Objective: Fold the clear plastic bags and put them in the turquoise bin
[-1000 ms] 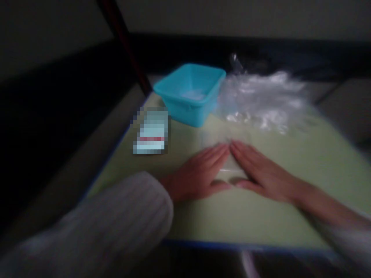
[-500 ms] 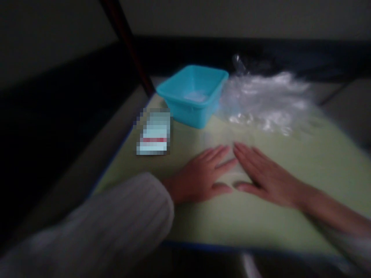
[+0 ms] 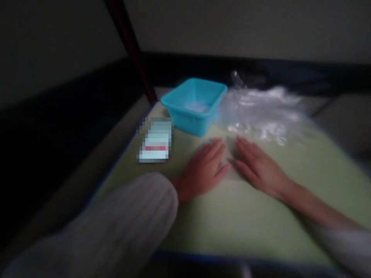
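My left hand (image 3: 203,170) and my right hand (image 3: 257,168) lie flat, palms down, side by side on a pale green mat (image 3: 237,216). Both have their fingers stretched out, pointing away from me. Between and under them lies a thin clear plastic bag (image 3: 230,160), faint and blurred. A small gap separates the two hands. Just beyond the fingertips sits a heap of clear plastic bags (image 3: 261,110). A pale ribbed sleeve covers my left forearm.
A turquoise plastic tub (image 3: 194,105) stands at the far left of the mat, with something pale inside. A blurred-out card or packet (image 3: 155,143) lies left of my left hand. A dark red pole (image 3: 131,44) rises behind the tub. The room is dim.
Both hands have slid forward toward the bag heap and moved slightly apart; earlier their fingertips and thumbs met in a triangle. The view has tilted a little.
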